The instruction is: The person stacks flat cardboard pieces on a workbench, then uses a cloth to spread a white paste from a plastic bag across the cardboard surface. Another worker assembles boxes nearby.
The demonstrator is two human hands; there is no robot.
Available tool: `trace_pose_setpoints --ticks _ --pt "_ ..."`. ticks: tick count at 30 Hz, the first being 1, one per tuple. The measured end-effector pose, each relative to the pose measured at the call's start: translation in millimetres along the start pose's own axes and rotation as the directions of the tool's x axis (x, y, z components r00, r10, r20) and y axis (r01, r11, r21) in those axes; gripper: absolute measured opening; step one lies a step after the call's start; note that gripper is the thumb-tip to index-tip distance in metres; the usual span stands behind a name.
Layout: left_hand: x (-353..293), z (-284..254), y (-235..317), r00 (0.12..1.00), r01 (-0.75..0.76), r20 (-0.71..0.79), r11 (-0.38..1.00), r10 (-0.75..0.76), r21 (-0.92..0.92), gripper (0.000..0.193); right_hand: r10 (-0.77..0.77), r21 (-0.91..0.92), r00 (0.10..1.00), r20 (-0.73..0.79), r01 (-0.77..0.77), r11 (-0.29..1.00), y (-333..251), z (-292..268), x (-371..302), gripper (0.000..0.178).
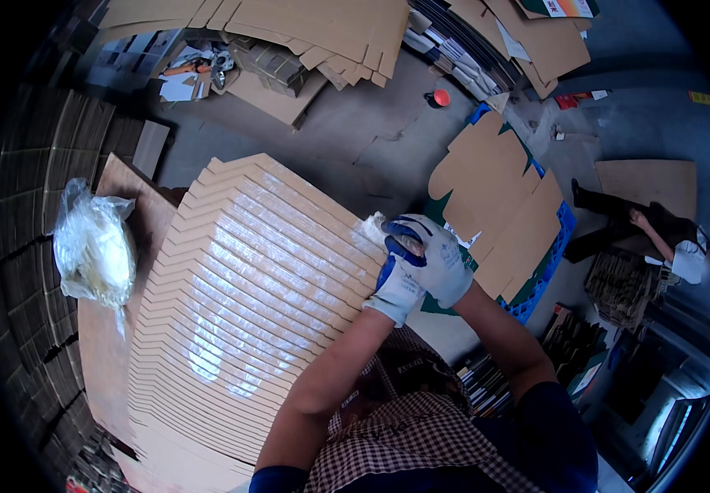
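Observation:
Both my hands wear white gloves with blue palms and meet at the right edge of a fanned stack of cardboard sheets [182, 271]. My right hand [437, 253] has its fingers curled around a white, crumpled cloth-like wad [371, 228], which pokes out by the sheets' edge. Just below, and pressed close to it, is my left hand [400, 289]; its fingers are bent in, and what they grip is hidden. Shiny whitish streaks, wet-looking, run across the overlapping strips of the sheets.
The stack lies on a wooden board [96, 345] with a clear plastic bag [96, 242] of pale stuff. Flat cut cardboard [494, 189] rests on a blue crate [567, 226] to the right. A red-topped can [439, 99] stands on the floor. Another person [659, 222] is at the far right.

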State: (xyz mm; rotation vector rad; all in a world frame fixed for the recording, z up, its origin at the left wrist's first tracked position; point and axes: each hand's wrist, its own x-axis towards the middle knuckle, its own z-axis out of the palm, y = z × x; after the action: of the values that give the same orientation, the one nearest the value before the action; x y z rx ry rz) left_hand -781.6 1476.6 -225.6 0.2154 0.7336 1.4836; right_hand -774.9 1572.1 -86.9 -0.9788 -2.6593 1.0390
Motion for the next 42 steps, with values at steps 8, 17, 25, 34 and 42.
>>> trace_pose_setpoints --ticks 8,17,25,34,42 --pt "4 -4 -21 1.0 -0.008 -0.009 0.937 0.006 -0.351 0.051 -0.109 0.073 0.994 0.028 0.106 0.992 -3 26 40 0.041" --pt "2 6 -8 0.983 0.164 0.078 0.583 -0.169 -0.796 0.048 -0.123 0.117 0.991 -0.05 0.128 0.985 -17 37 68 0.043" --pt "4 -24 -62 0.951 0.257 0.274 0.124 0.142 -0.958 0.052 -0.189 0.135 0.955 -0.228 0.223 0.965 -36 32 100 0.04" --pt "-11 -12 -21 0.983 -0.086 0.164 0.995 0.078 0.042 0.048 -0.09 0.153 0.985 -0.146 0.112 0.982 -54 48 121 0.04" --pt "-2 3 -12 0.994 -0.095 0.081 0.966 0.077 0.241 0.044 -0.134 -0.069 0.978 -0.161 0.125 0.99 -42 69 151 0.039"
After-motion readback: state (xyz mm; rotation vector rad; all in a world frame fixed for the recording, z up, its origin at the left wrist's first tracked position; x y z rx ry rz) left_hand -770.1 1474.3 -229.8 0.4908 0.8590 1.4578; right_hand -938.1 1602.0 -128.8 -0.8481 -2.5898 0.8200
